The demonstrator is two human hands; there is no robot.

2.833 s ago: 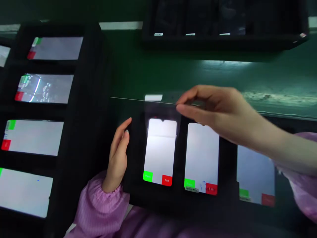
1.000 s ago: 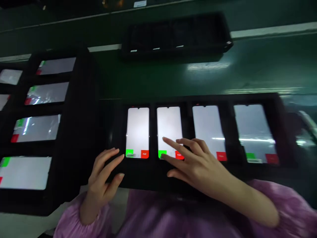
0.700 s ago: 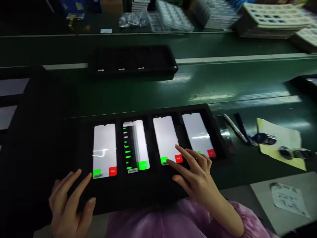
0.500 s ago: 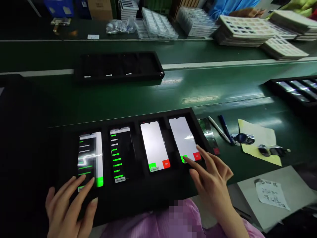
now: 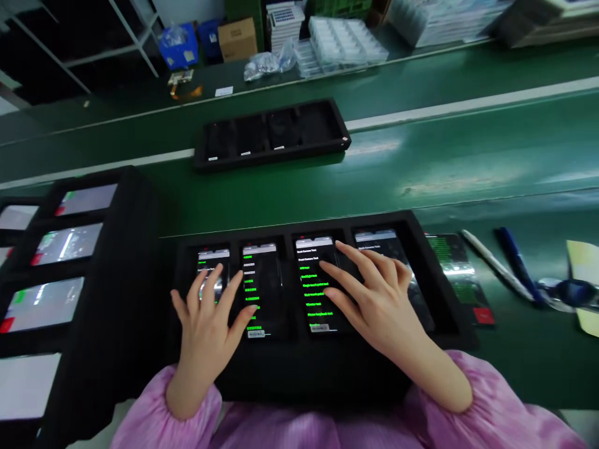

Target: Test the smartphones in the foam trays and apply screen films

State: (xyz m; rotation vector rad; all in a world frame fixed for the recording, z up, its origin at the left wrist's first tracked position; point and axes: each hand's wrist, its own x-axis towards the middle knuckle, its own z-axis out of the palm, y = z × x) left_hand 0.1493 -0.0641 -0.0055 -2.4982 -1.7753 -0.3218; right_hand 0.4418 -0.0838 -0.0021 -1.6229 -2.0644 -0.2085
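A black foam tray [image 5: 290,368] in front of me holds several smartphones in a row of slots. My left hand [image 5: 208,324], fingers spread, is over the leftmost phone [image 5: 214,254], hiding much of its screen. The second phone [image 5: 262,274] shows a dark list with green and white lines. Over the third phone [image 5: 313,293], with a similar list, are the fingertips of my right hand [image 5: 379,293], spread and holding nothing. That hand partly covers the rightmost phone [image 5: 423,305], whose screen is dark with a grey top bar. Whether any fingertip touches glass, I cannot tell.
Left, a black tray [image 5: 135,249] holds phones with light screens. Another black tray [image 5: 271,156] lies on the green surface ahead. To the right are a loose phone [image 5: 453,268], a white pen [image 5: 496,265] and a blue pen [image 5: 517,259]. Clear plastic trays [image 5: 346,40] stand behind.
The view has swung left, bringing the left tray of phones into sight. My right hand has gone from the rightmost phone to the third; both screens changed from white to dark.
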